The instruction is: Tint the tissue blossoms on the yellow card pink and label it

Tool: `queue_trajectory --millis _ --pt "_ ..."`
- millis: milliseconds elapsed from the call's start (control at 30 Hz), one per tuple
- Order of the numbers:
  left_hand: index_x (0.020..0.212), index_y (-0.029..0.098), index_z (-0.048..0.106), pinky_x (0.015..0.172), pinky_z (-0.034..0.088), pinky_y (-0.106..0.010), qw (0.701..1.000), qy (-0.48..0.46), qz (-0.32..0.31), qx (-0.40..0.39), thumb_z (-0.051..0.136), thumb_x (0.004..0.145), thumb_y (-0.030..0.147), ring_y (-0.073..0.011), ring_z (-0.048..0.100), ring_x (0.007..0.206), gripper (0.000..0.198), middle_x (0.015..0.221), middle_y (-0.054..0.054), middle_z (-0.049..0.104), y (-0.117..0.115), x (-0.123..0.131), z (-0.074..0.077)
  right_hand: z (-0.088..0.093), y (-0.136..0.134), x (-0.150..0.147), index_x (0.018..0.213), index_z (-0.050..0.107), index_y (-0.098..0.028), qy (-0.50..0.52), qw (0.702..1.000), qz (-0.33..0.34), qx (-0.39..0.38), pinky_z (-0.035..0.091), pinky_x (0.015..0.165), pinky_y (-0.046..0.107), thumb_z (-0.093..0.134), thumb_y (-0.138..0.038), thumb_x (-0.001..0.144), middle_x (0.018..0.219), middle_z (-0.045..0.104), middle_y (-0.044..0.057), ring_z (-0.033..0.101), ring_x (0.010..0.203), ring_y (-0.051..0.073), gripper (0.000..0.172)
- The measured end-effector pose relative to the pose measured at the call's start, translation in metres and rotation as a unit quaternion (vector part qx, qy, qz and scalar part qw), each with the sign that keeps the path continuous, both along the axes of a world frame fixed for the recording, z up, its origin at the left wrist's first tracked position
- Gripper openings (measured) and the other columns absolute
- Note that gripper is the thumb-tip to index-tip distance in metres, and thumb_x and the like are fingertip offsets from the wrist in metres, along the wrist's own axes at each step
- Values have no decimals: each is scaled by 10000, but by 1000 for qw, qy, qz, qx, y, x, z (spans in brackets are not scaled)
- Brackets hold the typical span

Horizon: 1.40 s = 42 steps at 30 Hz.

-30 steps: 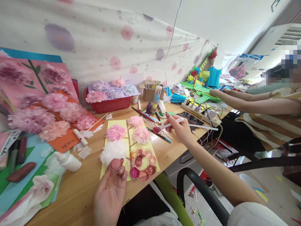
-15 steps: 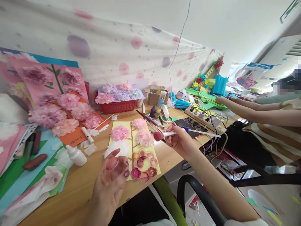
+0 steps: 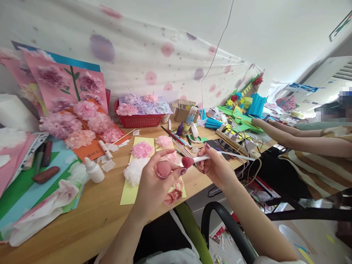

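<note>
My left hand (image 3: 152,189) is closed round a small round pot of pink powder (image 3: 164,169), its face turned up towards me. Between the fingers of my right hand (image 3: 220,167) is a makeup brush (image 3: 188,162) with a fluffy dark pink head and white handle. The bristles are close to the left fingertips; I cannot tell whether they touch. Below lies a yellow card (image 3: 128,193) with pink tissue flowers (image 3: 142,150) and a white tissue flower (image 3: 136,171). A flower-shaped palette (image 3: 176,194) with pinkish wells is partly hidden behind my left hand.
Left are a white glue bottle (image 3: 95,172), coloured papers and an orange card (image 3: 90,152) with flowers. A red basket (image 3: 141,122) of tissue flowers stands at the back. Pens, a phone and a power strip (image 3: 239,141) lie right. Another person's arms (image 3: 297,134) reach over the table.
My left hand has risen and moved right with the pot, now beside the brush head and covering part of the palette. My right hand still holds the brush. The view has shifted slightly.
</note>
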<state>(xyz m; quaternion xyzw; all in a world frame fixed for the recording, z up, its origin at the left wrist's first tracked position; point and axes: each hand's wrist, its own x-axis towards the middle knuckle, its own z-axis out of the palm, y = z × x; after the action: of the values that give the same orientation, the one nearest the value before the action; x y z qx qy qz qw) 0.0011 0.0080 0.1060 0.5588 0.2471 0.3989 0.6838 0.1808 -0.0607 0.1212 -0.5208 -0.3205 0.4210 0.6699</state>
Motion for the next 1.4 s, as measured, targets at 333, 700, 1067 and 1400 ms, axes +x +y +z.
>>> queue_trajectory --millis 333,700,1067,1400 --pt "1100 222 645 790 564 -239 999 -35 22 -27 851 740 378 -172 739 917 443 958 -34 800 -1 3 -8 -3 -2 -3 623 621 -192 8 1000 -13 -7 354 381 173 839 -623 626 434 558 -36 485 396 80 484" --pt "1016 190 637 699 561 -226 978 -133 53 -153 916 629 347 -128 714 700 502 750 11 756 9 9 -14 -13 -16 19 692 701 -190 -144 988 62 -13 368 419 229 701 -637 801 465 546 -17 497 427 112 460" --pt "1118 173 633 775 595 -301 986 -91 42 -129 885 673 378 -197 754 788 551 820 -51 790 2 6 -14 15 -53 19 916 671 -273 -344 930 -103 75 558 645 304 729 -415 875 919 757 46 701 805 203 158" --pt "1177 223 640 678 604 -301 999 -16 1 -43 866 680 289 -240 769 770 550 808 -38 791 -9 -11 -4 -1 -15 -31 942 561 -264 -319 923 162 145 562 958 443 803 -243 810 1164 745 68 713 1091 251 276"
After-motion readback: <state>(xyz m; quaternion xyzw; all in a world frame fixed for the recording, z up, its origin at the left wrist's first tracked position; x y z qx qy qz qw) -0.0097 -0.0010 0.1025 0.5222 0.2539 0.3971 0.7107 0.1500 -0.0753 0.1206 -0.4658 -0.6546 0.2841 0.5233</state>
